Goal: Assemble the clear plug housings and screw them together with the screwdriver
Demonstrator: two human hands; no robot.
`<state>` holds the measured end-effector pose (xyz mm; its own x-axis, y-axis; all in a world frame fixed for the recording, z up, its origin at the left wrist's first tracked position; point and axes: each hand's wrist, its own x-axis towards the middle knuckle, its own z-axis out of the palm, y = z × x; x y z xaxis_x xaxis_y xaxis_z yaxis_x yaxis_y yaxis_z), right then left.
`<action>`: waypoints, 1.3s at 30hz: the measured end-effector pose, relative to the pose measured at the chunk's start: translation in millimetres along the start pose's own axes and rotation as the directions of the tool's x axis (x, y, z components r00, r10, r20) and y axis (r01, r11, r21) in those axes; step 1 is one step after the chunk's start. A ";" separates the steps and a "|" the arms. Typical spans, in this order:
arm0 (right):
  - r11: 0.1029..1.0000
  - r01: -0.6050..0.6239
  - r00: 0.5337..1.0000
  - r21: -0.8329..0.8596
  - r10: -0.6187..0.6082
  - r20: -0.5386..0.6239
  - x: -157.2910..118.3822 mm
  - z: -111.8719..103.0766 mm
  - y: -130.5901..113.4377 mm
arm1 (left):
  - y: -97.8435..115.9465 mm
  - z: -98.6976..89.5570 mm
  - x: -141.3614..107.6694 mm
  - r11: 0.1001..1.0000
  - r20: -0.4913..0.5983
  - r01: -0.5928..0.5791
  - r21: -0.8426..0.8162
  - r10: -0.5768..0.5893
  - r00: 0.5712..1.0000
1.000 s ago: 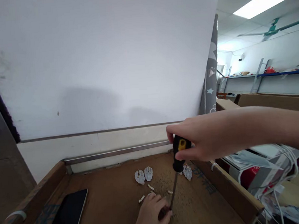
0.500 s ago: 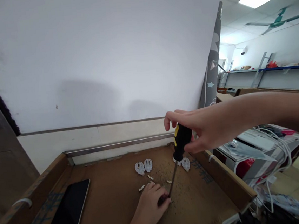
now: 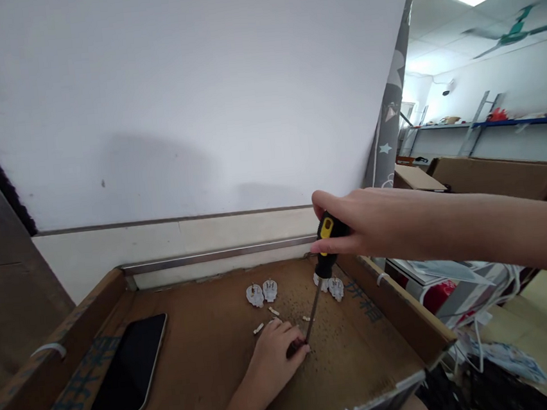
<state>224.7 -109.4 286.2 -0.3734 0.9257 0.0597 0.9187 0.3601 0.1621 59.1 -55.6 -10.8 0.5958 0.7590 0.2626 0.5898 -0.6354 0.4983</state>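
My right hand (image 3: pixel 340 224) is wrapped round the black and yellow handle of a screwdriver (image 3: pixel 326 261), its shaft slanting down to the left. The tip meets a small dark piece (image 3: pixel 294 348) pinched in my left hand (image 3: pixel 280 352), low over the cardboard surface. Behind my hands stand clear plug parts: one pair (image 3: pixel 261 293) at the centre and another (image 3: pixel 336 288) to the right, partly behind the screwdriver. Small pale pieces (image 3: pixel 274 311) lie near my left fingertips, amid dark specks.
A black phone (image 3: pixel 127 370) with a white cable lies at the left of the cardboard tray (image 3: pixel 399 302). Raised cardboard walls edge both sides, and a white wall (image 3: pixel 196 109) stands behind. Boxes, papers and cables are at the right.
The fingers of my right hand have closed further round the handle, and its yellow patch has turned. The whole view has shifted slightly. My left hand keeps its hold.
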 end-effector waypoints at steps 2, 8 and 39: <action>0.993 0.034 0.994 0.113 -0.046 0.099 -1.2 -1.1 -2.9 | -0.4 0.5 0.1 1.000 -0.004 -0.002 -0.004 0.002 1.000; 0.998 0.057 0.998 -0.026 -0.057 0.014 2.0 2.7 0.7 | 0.3 -0.2 -0.4 1.000 -0.004 -0.006 -0.003 0.006 1.000; 0.986 -0.041 0.945 -0.164 -0.016 -0.327 -36.4 19.0 7.5 | 1.4 -0.1 -1.9 0.998 -0.043 -0.060 -0.013 0.059 0.997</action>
<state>247.6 -138.3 266.5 -0.4093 0.8314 0.3760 0.8995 0.2985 0.3192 58.8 -58.0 -10.5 0.6056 0.7253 0.3273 0.5457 -0.6779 0.4927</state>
